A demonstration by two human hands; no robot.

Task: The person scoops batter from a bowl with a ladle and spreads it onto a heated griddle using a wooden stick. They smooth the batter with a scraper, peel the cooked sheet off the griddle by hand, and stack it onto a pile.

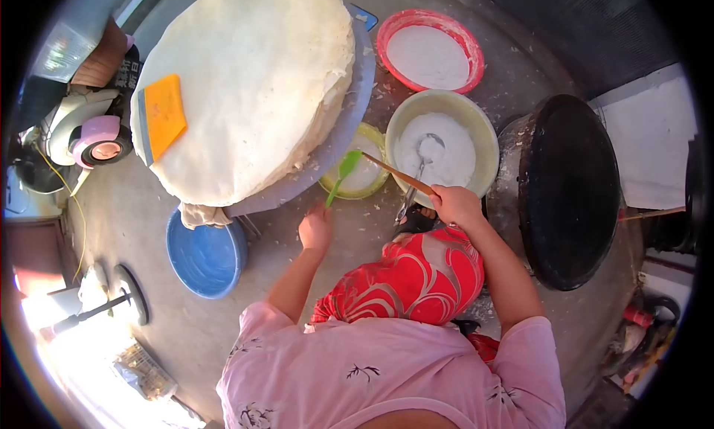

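Note:
My left hand (316, 229) is closed round the handle of a green spatula (342, 177). In my right hand (455, 206) is a thin wooden stick (394, 174), which slants up and left. The stick's tip meets the spatula's head over a yellow-green bowl (370, 185) with pale contents. Just beyond my right hand stands a cream basin (487, 124) of white powder, with a metal ladle (426, 150) resting in it. Left of my left hand is a large round stack of thin pale sheets (253, 79), and an orange scraper (165, 116) lies on top.
A round black griddle (571, 191) is at the right. Behind the cream basin sits a red basin (470, 43) of white powder. The blue basin (204, 261) rests below the stack's board (362, 79). A pink-and-black object (102, 140) is among items at far left.

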